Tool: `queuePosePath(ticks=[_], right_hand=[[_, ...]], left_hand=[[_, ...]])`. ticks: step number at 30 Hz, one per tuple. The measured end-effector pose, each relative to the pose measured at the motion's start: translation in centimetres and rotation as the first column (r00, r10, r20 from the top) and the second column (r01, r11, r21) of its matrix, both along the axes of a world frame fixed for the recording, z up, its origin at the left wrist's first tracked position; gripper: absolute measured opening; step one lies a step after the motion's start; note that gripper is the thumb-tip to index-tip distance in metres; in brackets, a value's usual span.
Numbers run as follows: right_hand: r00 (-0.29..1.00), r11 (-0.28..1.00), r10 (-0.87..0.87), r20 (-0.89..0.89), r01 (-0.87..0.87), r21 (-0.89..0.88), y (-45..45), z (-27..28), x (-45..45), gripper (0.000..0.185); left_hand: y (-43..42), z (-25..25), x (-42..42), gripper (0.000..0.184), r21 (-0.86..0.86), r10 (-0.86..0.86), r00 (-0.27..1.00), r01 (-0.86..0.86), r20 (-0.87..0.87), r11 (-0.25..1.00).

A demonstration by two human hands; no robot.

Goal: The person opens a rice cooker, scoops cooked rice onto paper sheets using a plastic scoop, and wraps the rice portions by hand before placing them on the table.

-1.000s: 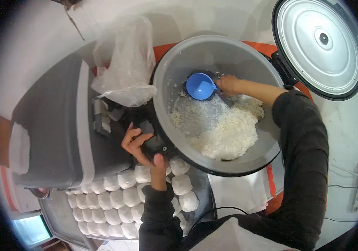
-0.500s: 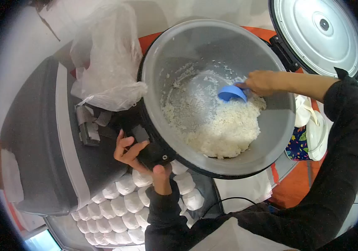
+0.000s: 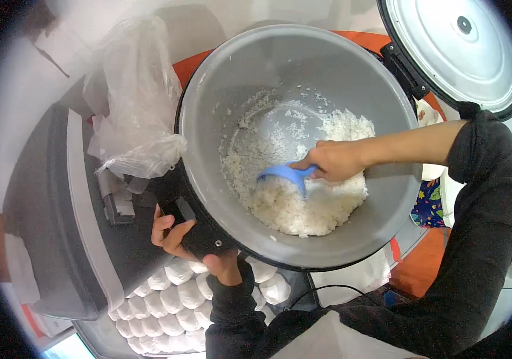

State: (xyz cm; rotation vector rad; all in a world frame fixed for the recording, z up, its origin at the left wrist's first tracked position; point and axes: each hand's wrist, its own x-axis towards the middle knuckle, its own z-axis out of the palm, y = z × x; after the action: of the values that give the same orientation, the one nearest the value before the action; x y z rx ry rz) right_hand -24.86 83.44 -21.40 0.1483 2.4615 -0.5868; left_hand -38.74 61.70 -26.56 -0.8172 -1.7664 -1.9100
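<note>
My right hand [image 3: 340, 160] is closed around the handle of a blue scoop [image 3: 289, 176], whose bowl is pushed into the cooked white rice [image 3: 292, 209]. The rice lies mostly on the near side of the grey inner pot [image 3: 381, 78] of a large rice cooker, with loose grains stuck over the bottom. With fingers and thumb curled round it, my left hand [image 3: 187, 242] grips the black projecting part [image 3: 199, 230] on the cooker's left side. The cooker's metal lid [image 3: 453, 48] stands open at the upper right.
Several white wrapped portions [image 3: 172, 299] sit in rows below the cooker. A clear plastic bag [image 3: 139, 102] and a large dark container [image 3: 46, 209] are at left. A colourful patterned tub [image 3: 428, 203] stands at right. A black cable [image 3: 340, 285] runs near my body.
My right hand has moved the scoop left and toward me, from the back of the rice into its near part. My left hand keeps its hold on the cooker.
</note>
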Motion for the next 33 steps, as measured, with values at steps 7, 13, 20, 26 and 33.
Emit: queuePosePath(ticks=[7,13,20,26,33], right_hand=[[0.978,0.975,-0.184,-0.101,0.194,0.106,0.2,-3.0,-6.1,0.056],[0.979,0.992,-0.013,-0.201,0.038,0.122,-2.2,-3.5,-2.1,0.071],[0.913,0.853,0.394,-0.104,-0.321,0.411,-1.0,-0.3,-0.7,0.065],[0.992,0.998,0.032,-0.119,-0.026,0.049,-4.7,0.6,-1.7,0.06],[0.962,0.96,-0.24,-0.131,0.216,-0.177,-6.4,3.1,-0.8,0.055]], left_hand=[[-0.4,-0.7,-0.4,0.063,-0.03,-0.03,0.999,0.031,0.013,0.999],[0.2,-0.5,-0.6,0.061,0.094,-0.046,0.999,0.043,0.027,0.995],[-0.5,-1.0,-0.6,0.062,0.025,-0.001,1.0,0.001,0.01,1.0],[-0.1,-0.3,-0.2,0.059,0.025,-0.003,1.0,0.002,0.012,1.0],[0.0,-0.2,-0.4,0.062,0.063,-0.011,1.0,0.011,0.009,0.998]])
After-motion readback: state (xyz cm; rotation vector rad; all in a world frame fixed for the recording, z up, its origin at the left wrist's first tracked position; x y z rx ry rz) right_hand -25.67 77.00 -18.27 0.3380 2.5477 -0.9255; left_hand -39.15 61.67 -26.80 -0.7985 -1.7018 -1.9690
